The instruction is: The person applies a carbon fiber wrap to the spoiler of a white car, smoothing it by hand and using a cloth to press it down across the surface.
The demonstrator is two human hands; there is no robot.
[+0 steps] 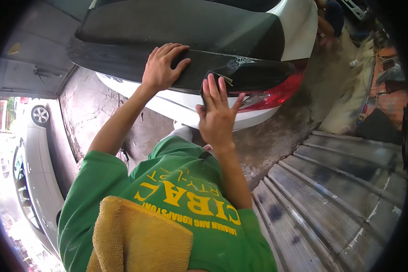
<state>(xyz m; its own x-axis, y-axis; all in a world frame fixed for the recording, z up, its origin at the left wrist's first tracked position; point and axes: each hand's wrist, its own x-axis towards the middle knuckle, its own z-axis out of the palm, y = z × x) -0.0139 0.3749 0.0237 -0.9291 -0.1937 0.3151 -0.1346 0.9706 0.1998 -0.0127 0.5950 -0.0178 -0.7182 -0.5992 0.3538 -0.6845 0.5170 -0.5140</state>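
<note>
My left hand [164, 68] lies with fingers spread on the dark matte trunk lid [181, 34] of a white car, near the lid's rear edge, holding nothing. To its right, my right hand [217, 102] presses a dark folded sheet of sandpaper [205, 93] against the lid's rear face. Its fingers lie stretched over the sheet, and the side hidden under them does not show. A whitish scuffed patch [241, 60] marks the lid just above. Beside the right hand is the red and clear tail light [276, 93], above the white bumper [254, 119].
A yellow cloth [140, 235] hangs over the front of my green shirt. Corrugated metal sheets [331, 186] lie at the right. Another car [43, 167] stands at the left. Part of another person [328, 22] shows beyond the car at the upper right.
</note>
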